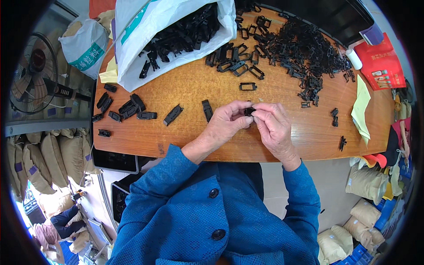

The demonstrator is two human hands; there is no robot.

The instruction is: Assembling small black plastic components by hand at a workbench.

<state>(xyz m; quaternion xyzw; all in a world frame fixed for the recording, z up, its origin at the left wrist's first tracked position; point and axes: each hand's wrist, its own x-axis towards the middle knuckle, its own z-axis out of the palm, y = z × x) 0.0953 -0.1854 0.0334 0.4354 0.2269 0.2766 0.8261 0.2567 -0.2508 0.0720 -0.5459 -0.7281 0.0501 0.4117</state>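
Note:
Just above the wooden table, my left hand point(230, 119) and my right hand point(273, 126) meet, fingertips pinched on one small black plastic part point(249, 111). Fingers cover most of that part, so its full shape is hidden. Left of my left hand lie two black plastic pieces, an upright one point(207, 110) and a slanted one point(173, 115). Beyond my hands a single black rectangular frame point(248, 86) lies flat. Farther back spreads a loose group of similar frames point(238, 62), beside a big heap of small black parts point(304, 48).
A white woven sack point(132, 66) full of black parts opens onto the table point(185, 92). Black assembled pieces point(130, 106) sit at the left. Yellow paper point(361, 108) and a red bag point(380, 64) are at the right. A fan point(37, 66) stands far left.

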